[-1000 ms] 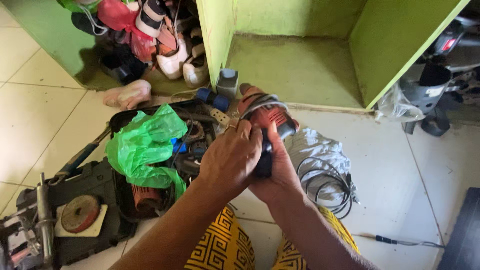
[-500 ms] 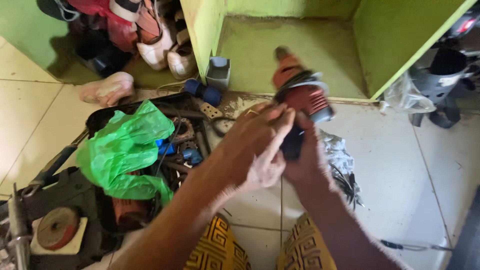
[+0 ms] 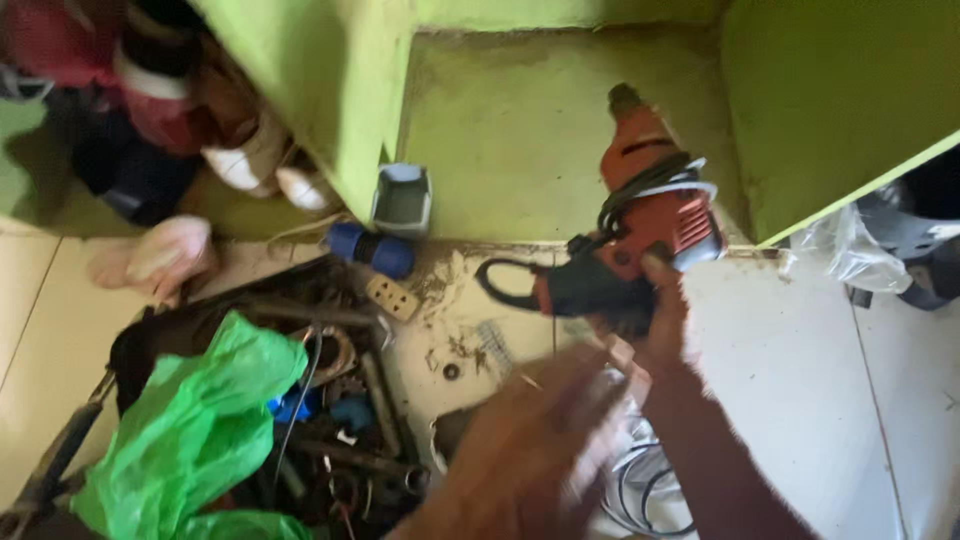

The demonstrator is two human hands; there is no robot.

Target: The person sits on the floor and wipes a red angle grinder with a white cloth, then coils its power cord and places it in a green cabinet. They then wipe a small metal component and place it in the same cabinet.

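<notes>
Gripping an orange drill (image 3: 650,215) by its black handle, the right hand (image 3: 662,318) lifts it over the tiled floor (image 3: 800,400). The left hand (image 3: 540,450) is blurred, fingers unclear. Left lie a green bag (image 3: 190,430), tools (image 3: 350,440), a blue fitting (image 3: 372,250).

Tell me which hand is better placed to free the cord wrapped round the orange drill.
Left, probably. The right hand grips the drill by its dark handle, while the blurred left hand is empty, just below the cord.

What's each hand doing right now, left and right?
Left hand: blurred, nothing visibly held; open or closed cannot be told.
Right hand: fingers closed around the handle of the orange drill, holding it up.
</notes>
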